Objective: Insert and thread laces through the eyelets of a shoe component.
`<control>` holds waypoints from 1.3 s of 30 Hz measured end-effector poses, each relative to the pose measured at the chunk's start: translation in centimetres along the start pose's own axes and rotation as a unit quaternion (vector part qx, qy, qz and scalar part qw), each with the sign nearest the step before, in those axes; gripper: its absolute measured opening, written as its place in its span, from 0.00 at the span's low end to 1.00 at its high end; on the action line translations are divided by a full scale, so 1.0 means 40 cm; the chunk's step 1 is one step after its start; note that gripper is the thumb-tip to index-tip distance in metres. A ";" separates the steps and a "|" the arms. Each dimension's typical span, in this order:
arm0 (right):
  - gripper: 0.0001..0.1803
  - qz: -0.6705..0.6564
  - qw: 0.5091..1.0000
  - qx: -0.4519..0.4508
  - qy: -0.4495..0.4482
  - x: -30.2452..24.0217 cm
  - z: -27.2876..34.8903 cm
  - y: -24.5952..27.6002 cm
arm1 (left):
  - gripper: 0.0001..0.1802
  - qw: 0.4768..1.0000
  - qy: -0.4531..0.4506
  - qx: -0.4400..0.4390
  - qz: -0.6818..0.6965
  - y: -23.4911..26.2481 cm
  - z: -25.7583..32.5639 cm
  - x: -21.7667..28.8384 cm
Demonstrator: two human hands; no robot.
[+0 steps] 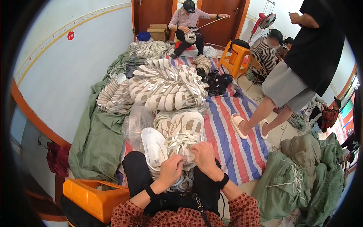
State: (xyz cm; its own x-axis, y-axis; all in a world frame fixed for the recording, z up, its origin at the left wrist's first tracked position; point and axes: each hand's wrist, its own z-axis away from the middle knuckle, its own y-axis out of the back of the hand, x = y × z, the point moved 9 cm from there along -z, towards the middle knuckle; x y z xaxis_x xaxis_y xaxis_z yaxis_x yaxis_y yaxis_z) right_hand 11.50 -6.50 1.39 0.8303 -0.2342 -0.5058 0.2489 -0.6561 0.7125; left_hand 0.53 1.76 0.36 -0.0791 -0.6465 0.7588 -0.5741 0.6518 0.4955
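Note:
In front of my lap lies a beige and white shoe upper [185, 132] with pale laces [182, 139] across it. My left hand [172, 170] is closed, its fingertips pinched at the near end of this upper. Close beside it, my right hand [205, 159] is also closed in a pinch, over the upper's right near edge. What sits between the fingertips of either hand is too small to make out. A white shoe piece [154, 145] lies left of the upper, next to my left hand.
Beyond is a large heap of shoe uppers [166, 87], with clear plastic [138, 121] beside it. A striped sheet [234, 136] covers the floor. An orange stool [98, 198] is at my left, green sacks [283, 185] at right. A standing person [302, 68] and a seated person [189, 22] are nearby.

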 end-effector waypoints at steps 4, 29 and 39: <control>0.06 0.071 0.997 -0.031 0.006 -0.010 -0.005 0.028 | 0.07 1.000 0.016 -0.002 0.018 -0.003 0.005 -0.009; 0.06 0.153 0.988 0.003 -0.008 0.000 -0.033 0.036 | 0.03 0.996 0.068 0.010 0.056 -0.042 0.000 -0.052; 0.05 0.011 0.998 -0.013 -0.068 0.025 -0.044 -0.033 | 0.04 0.982 0.111 0.034 0.152 -0.023 0.030 -0.083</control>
State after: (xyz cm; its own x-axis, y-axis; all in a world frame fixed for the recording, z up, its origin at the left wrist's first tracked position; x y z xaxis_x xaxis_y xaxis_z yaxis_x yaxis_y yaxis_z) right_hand 12.87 -4.61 0.77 0.7609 -0.3443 -0.5500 0.2465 -0.6307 0.7359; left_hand 0.34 2.85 -3.11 -0.0800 -0.3190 0.9444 -0.6047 0.7687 0.2085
